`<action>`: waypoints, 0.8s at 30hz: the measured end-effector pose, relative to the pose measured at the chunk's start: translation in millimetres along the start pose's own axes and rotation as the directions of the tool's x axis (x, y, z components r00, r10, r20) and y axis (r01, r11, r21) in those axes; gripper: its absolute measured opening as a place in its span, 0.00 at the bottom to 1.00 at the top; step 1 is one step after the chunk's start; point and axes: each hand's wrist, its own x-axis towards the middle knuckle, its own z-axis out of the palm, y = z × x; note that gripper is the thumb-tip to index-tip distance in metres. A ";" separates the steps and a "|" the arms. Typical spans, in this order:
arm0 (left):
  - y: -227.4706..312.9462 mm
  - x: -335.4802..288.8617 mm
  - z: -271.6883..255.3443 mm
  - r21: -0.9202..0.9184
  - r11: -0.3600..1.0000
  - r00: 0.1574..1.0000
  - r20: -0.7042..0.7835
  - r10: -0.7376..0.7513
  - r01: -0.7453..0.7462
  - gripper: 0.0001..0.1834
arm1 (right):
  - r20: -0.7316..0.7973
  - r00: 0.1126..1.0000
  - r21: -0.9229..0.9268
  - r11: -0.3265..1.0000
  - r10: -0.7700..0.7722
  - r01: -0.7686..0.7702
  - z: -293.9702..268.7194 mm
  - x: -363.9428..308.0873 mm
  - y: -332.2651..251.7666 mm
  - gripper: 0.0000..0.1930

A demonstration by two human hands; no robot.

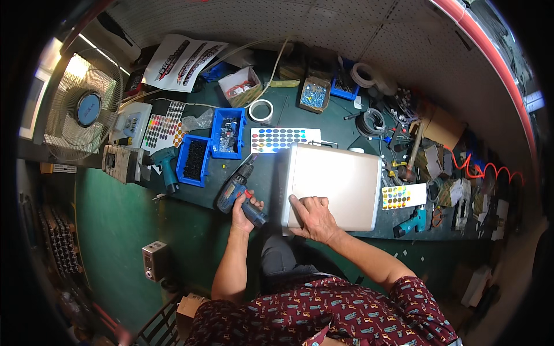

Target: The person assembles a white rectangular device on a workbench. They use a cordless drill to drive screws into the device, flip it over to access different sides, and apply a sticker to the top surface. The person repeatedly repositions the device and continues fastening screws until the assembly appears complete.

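Note:
My left hand (pixel 245 212) is wrapped round the handle of a blue and black cordless drill (pixel 232 190), whose tip points up and away over the bench. To its right, a pale gold case (pixel 340 179) with silver edges lies at the front of the bench, its carry handle (pixel 326 142) on the far side. My right hand (pixel 316 219) rests on the near left corner of the case lid, forefinger stretched out along it and the other fingers partly bent. Nothing shows in that hand.
Blue bins hold black screws (pixel 193 161) and small metal parts (pixel 228 134). A teal drill (pixel 167 168) lies left, another teal power tool (pixel 411 223) right. Behind the case are a round-sticker sheet (pixel 277 138) and a tape roll (pixel 261 111). A fan (pixel 86 109) stands far left; a red coiled hose (pixel 476 170) hangs right.

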 end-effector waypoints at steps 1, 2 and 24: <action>-1.3 6.6 -6.1 -0.019 1.000 1.000 -0.020 -0.003 0.003 0.17 | 0.010 1.000 -0.011 1.000 0.004 -0.004 -1.8 0.3 -0.6 0.51; -1.8 12.4 -12.7 -0.038 0.999 0.999 -0.039 -0.007 0.005 0.17 | -0.003 1.000 -0.005 1.000 -0.005 0.005 0.7 3.1 0.9 0.52; -59.5 -29.8 25.7 0.899 0.333 0.544 -0.135 0.828 -0.283 0.26 | -0.019 1.000 -0.018 1.000 0.013 -0.013 6.8 -0.3 4.4 0.54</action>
